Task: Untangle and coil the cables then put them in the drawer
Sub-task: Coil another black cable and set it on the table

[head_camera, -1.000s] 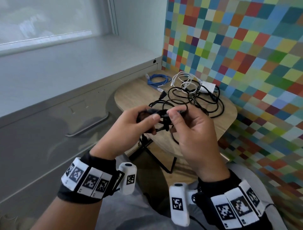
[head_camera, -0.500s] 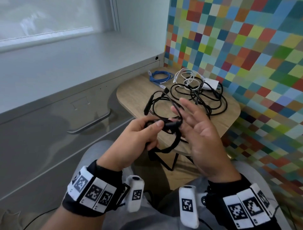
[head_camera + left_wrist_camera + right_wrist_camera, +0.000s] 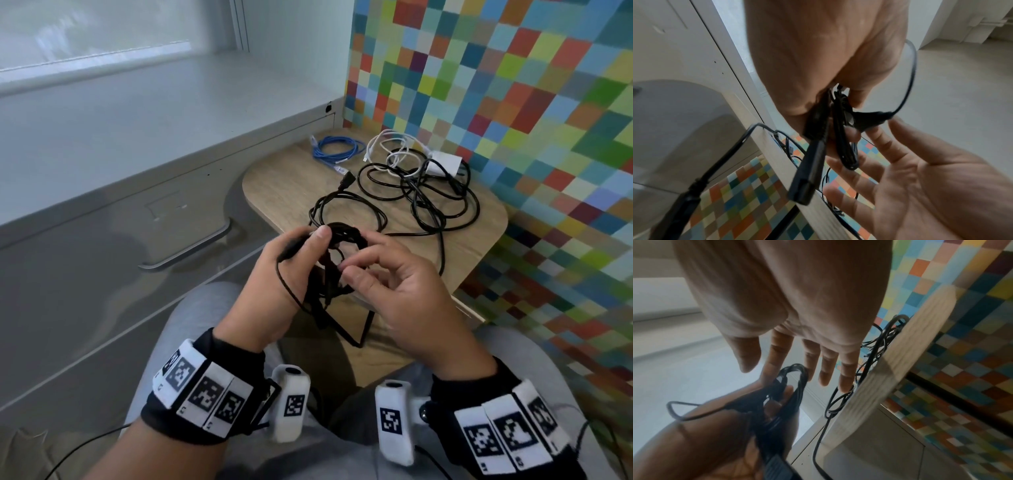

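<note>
My left hand [image 3: 318,246] grips a small coil of black cable [image 3: 344,231] over my lap, thumb pressed on the strands. The coil [image 3: 846,146] hangs from that fist with its black plug [image 3: 807,178] sticking out toward the wrist. My right hand [image 3: 359,260] is beside the coil with relaxed, nearly straight fingers [image 3: 826,366]; its index finger lies against the loop [image 3: 793,379] without closing on it. One strand of this cable runs back up to the wooden table [image 3: 291,178]. The grey drawer [image 3: 102,274] at the left is closed.
On the table lie a coiled blue cable [image 3: 337,150], a white cable [image 3: 394,150] with a white charger [image 3: 445,164], and a tangle of black cables [image 3: 431,195]. The drawer's metal handle [image 3: 191,253] is left of my hands. A coloured checkered wall stands at the right.
One second ago both hands pinched the cable. The right hand then let go and spread, and now lies against the top of the coil, which the left hand still holds.
</note>
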`<state>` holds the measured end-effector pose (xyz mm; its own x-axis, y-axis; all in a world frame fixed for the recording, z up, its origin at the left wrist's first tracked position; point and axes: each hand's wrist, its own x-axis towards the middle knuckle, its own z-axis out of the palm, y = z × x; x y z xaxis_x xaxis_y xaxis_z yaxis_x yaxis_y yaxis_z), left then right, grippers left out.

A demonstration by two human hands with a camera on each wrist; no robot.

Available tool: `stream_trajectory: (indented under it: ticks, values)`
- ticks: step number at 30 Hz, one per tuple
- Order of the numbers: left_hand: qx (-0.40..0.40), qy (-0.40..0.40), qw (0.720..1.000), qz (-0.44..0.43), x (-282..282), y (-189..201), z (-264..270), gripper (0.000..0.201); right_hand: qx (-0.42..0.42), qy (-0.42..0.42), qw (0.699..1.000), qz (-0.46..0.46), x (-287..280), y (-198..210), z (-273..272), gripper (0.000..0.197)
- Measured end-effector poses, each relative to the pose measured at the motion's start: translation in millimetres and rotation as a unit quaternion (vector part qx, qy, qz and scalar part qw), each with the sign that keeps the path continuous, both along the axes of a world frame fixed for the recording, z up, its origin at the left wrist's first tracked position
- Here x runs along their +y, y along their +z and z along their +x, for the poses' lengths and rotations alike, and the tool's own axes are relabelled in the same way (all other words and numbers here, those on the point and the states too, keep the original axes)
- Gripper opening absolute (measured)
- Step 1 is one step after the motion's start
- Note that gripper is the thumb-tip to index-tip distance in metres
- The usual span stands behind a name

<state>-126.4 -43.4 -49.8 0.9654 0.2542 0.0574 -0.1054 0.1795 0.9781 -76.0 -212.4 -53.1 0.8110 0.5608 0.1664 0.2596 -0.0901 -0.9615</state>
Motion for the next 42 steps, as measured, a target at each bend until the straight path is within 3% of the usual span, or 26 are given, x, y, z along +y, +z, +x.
stream_trajectory:
  ticks: [2, 5, 11, 13, 19, 26, 32, 35, 38, 42]
  values:
    - [-0.026, -0.004, 0.999, 0.022, 0.5, 0.7, -1.1, 0.024, 0.018, -0.024, 0.999, 0.027, 2.6, -1.9, -0.7, 0.008]
    - [-0.052, -0.024, 0.997, 0.047, 1.1, 0.1, -3.0, 0.021, 0.072, -0.037, 0.993, 0.088, 3.1, 0.1, -2.1, 0.026]
    - [-0.078, -0.032, 0.991, 0.104, 0.4, 2.1, -5.2, 0.019, 0.072, -0.079, 0.990, 0.091, 2.9, 4.9, -3.3, 0.054]
    - [-0.073, -0.034, 0.993, 0.084, 1.0, -1.0, -4.3, 0.022, 0.070, -0.073, 0.993, 0.068, 1.3, 6.9, -4.2, 0.058]
    - [-0.096, -0.054, 0.992, 0.055, 1.7, -2.7, -4.8, 0.031, 0.033, -0.102, 0.994, 0.035, 0.4, 2.9, -0.9, 0.029]
    - [-0.121, -0.041, 0.979, 0.156, -1.3, -0.9, -6.1, 0.044, 0.060, -0.103, 0.992, 0.030, 0.4, 4.1, -1.1, 0.019]
    - [-0.101, 0.000, 0.984, 0.146, 0.5, -4.0, -4.2, 0.041, 0.112, -0.083, 0.984, 0.110, -1.3, 5.0, 0.8, 0.027]
    - [-0.101, 0.014, 0.984, 0.145, 2.3, -4.4, -4.7, 0.041, 0.146, -0.035, 0.977, 0.149, -3.8, 6.7, 1.1, 0.030]
    - [-0.111, 0.008, 0.983, 0.145, 3.2, -2.5, -5.4, 0.040, 0.197, 0.027, 0.960, 0.196, -6.3, 8.8, 0.8, 0.028]
    - [-0.130, -0.022, 0.982, 0.139, 3.9, 0.5, -7.4, 0.033, 0.257, 0.063, 0.940, 0.217, -10.5, 7.9, 4.4, 0.039]
